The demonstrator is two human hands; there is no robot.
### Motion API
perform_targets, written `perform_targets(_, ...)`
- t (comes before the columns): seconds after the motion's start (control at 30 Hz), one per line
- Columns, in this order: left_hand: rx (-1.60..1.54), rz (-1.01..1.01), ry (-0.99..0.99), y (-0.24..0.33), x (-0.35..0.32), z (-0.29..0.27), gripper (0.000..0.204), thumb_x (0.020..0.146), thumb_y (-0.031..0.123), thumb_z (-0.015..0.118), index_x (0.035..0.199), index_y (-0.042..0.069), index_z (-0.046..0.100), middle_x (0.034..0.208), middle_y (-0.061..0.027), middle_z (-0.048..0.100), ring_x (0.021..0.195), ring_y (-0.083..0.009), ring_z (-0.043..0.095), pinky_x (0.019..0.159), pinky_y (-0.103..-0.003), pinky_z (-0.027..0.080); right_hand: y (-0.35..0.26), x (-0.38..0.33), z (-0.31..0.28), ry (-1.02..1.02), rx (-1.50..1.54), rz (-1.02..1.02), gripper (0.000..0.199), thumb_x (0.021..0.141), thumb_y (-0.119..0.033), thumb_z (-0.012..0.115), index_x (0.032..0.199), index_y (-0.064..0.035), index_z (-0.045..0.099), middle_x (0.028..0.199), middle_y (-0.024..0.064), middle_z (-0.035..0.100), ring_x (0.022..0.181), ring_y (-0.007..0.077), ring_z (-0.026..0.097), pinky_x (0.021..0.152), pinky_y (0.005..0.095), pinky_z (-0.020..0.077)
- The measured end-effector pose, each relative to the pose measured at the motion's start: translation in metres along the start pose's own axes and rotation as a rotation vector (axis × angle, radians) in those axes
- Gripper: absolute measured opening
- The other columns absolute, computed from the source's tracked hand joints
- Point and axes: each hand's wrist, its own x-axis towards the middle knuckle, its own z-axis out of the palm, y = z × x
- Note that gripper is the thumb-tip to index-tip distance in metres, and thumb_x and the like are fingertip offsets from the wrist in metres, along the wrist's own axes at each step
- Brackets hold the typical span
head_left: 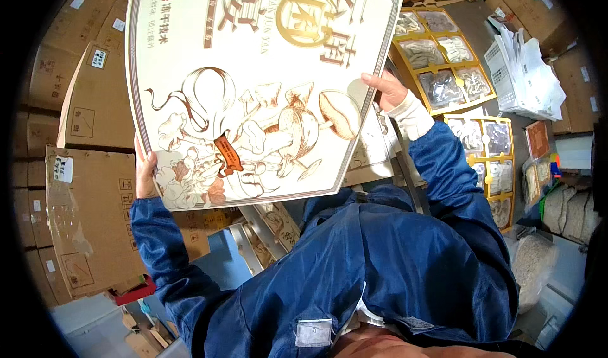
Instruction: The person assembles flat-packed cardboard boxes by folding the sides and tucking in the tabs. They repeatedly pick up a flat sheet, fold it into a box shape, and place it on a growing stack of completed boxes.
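Note:
A large, flat white gift box (253, 60) with printed mushroom drawings, an orange ribbon motif and a gold round emblem fills the upper middle of the head view. It is tilted and held up in front of me. My left hand (146, 173) grips its lower left edge, thumb on the printed face. On the opposite side, my right hand (387, 89) clasps the right edge, its thumb also over the face. The other fingers of both hands are mostly hidden behind the box.
Yellow trays (433, 95) of packed dried mushrooms lie on a table to the right, beside a white plastic basket (499, 66) with white bags. Cardboard cartons (95, 222) are stacked along the left. More printed boxes (277, 222) are partly visible below the held one.

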Motion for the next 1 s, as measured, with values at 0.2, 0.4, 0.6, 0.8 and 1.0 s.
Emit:
perform_targets(0.2,-0.492,-0.193,0.247,-0.096,-0.006,-0.082,0.034,0.091,0.025,0.051,0.118,0.004,0.05,0.111,-0.0049,0.057,0.099,-0.0173,0.055,0.088,-0.031,0.045,-0.034,-0.021,0.028,-0.093,-0.26,0.123,0.056,0.079,-0.022,0.068,0.121,0.0072,0.046,0.111,0.0162,0.058,0.099,0.0185,0.057,0.088,0.0283,0.0446)
perform_targets(0.4,-0.626,-0.077,0.309,-0.099,-0.007,-0.037,0.034,0.09,0.022,0.051,0.118,0.003,0.051,0.114,-0.0054,0.057,0.104,-0.0183,0.054,0.091,-0.032,0.042,-0.064,-0.045,0.056,-0.202,-0.897,0.256,0.044,0.078,-0.016,0.068,0.114,0.0026,0.053,0.104,0.0071,0.06,0.09,0.0136,0.056,0.083,0.0283,0.0441)
perform_targets(0.6,-0.594,0.03,0.168,-0.088,0.044,0.019,0.052,0.089,0.029,0.053,0.132,0.005,0.036,0.129,-0.0078,0.045,0.116,-0.0191,0.046,0.096,-0.032,0.039,-0.106,-0.048,0.087,0.072,-0.75,-0.353,0.033,0.084,-0.009,0.058,0.114,0.0032,0.051,0.099,0.0084,0.062,0.089,0.012,0.058,0.078,0.0252,0.0461)
perform_targets(0.8,-0.585,0.016,0.187,-0.119,0.066,0.058,0.055,0.093,0.036,0.047,0.134,0.006,0.025,0.123,-0.0154,0.048,0.107,-0.0245,0.051,0.09,-0.04,0.044,-0.145,-0.022,0.121,0.076,-1.078,-0.49,0.032,0.087,-0.007,0.058,0.115,0.0049,0.05,0.101,0.0104,0.061,0.086,0.0113,0.058,0.075,0.0216,0.0459)
perform_targets(1.0,-0.651,-0.484,0.378,-0.263,0.055,0.058,0.022,0.09,0.02,0.049,0.109,0.008,0.048,0.085,-0.0051,0.061,0.075,-0.0171,0.059,0.067,-0.032,0.048,-0.081,0.122,0.113,0.076,-1.586,-0.492,0.024,0.081,-0.015,0.059,0.096,0.0034,0.055,0.081,0.0168,0.062,0.071,0.0203,0.057,0.066,0.0322,0.0463)
